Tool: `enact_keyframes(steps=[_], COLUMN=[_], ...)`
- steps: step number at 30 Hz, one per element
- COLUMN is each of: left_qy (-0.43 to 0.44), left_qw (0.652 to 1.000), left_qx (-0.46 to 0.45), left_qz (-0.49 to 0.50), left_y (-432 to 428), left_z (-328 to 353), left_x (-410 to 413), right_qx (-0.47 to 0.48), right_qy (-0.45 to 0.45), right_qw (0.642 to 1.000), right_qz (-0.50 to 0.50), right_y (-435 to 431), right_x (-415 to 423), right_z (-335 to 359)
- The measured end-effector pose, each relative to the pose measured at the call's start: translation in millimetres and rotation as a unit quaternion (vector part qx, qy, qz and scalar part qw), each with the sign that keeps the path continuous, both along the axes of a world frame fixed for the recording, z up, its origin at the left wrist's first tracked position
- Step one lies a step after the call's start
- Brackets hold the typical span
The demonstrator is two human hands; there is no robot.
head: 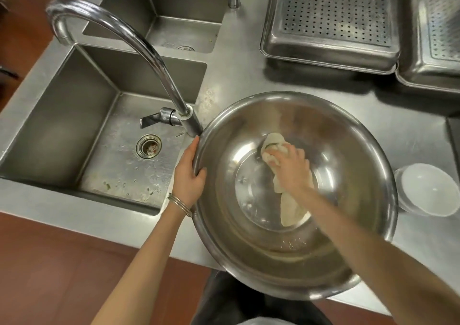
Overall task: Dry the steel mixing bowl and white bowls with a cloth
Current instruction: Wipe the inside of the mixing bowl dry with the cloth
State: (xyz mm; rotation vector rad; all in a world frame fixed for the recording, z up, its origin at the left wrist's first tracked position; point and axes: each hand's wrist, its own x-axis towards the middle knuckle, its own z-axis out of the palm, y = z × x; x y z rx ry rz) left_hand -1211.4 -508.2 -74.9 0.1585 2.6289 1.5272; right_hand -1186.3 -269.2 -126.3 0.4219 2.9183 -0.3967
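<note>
Steel mixing bowl rim gripped by left hand; right hand fingers clutch cream cloth inside.

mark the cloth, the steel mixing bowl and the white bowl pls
cloth (291, 207), head view, on the loose tail below the wrist.
steel mixing bowl (261, 115), head view, on the far inner wall.
white bowl (428, 187), head view, on its inside.

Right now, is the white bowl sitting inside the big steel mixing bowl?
No, the white bowl sits on the steel counter beside the round steel mixing bowl, which holds only the pale cloth under the right hand.
</note>
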Motion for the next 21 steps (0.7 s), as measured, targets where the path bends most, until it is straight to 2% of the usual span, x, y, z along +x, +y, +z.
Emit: enact_keyframes(steps=[1, 3, 6, 8, 10, 12, 14, 18, 20, 21], left_qy=[0.003, 0.011, -0.005, -0.014, -0.011, -0.017, -0.061, -0.114, -0.111, -0.107], left_qw=[1.000, 1.000, 1.000, 1.000, 0.999, 0.997, 0.996, 0.991, 0.986, 0.984], left_qx=[0.001, 0.005, 0.000, -0.011, -0.021, -0.026, -0.003, 0.061, 0.102, 0.114], left_qz=[-0.002, -0.007, -0.006, -0.017, -0.043, -0.066, -0.058, 0.034, 0.073, 0.089], left_y=[0.3, 0.2, -0.1, -1.0, -1.6, -4.7, -12.7, -16.7, -6.0, -2.5], left_z=[-0.3, -1.5, 0.6, 2.7, 5.7, 11.7, 19.5, 14.0, 7.8, 4.5], left_x=[-0.8, -3.0, -7.9, -13.6, -23.7, -31.4, -17.7, 70.9, 97.6, 98.6], right_qx=[0.036, 0.007, -0.122, -0.129, -0.095, -0.077, -0.031, 0.073, 0.077, 0.070], right_qy=[-0.001, 0.006, -0.085, -0.139, -0.106, -0.020, 0.023, -0.016, -0.008, 0.003], right_qw=[0.999, 0.983, 0.919, 0.885, 0.908, 0.961, 0.991, 0.997, 0.997, 0.996], right_qz=[0.036, 0.185, 0.365, 0.424, 0.395, 0.264, 0.127, 0.010, 0.019, 0.054], right_y=[-16.9, -45.8, -49.4, -23.6, 0.9, 13.9, 15.3, 2.0, -10.1, -17.7], right_x=[4.8, 31.7, 79.6, 86.5, 76.2, 51.4, 23.6, 4.0, 10.8, 15.9], right_z=[-1.9, -7.1, -0.2, 12.0, 15.6, 21.0, 18.7, -0.5, -7.3, -7.9])
